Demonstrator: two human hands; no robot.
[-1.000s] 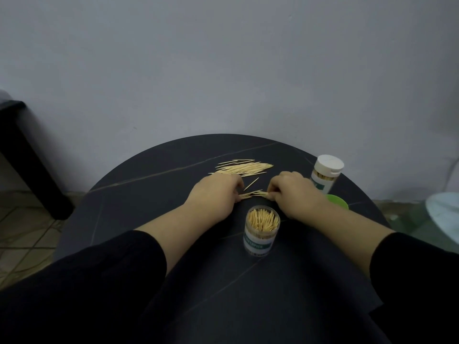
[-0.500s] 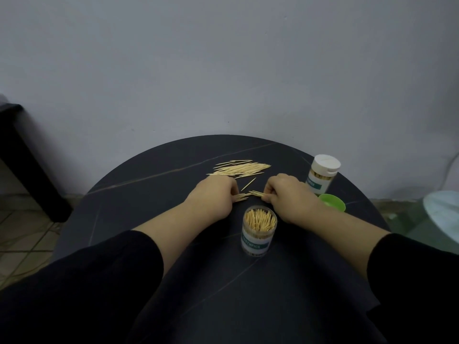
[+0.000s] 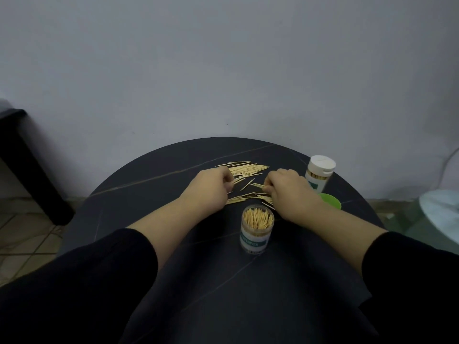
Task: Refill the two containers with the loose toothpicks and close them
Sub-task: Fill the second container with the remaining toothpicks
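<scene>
An open clear container (image 3: 257, 229), full of upright toothpicks, stands near me on the round dark table (image 3: 154, 194). A second container (image 3: 319, 173) with a white lid on stands at the far right. A green lid (image 3: 331, 201) lies beside it. Loose toothpicks (image 3: 248, 168) lie in a pile at the far middle, and a smaller scatter (image 3: 242, 197) lies between my hands. My left hand (image 3: 211, 188) is curled, its fingertips pinching a few toothpicks. My right hand (image 3: 288, 189) also pinches toothpicks at its fingertips.
A dark piece of furniture (image 3: 22, 155) stands on the tiled floor at the left. A pale round object (image 3: 439, 214) sits low at the right, past the table's edge. A plain wall rises directly behind the table.
Both hands have drawn slightly apart. The small bunch they held between them now lies spread on the table in front of the open container.
</scene>
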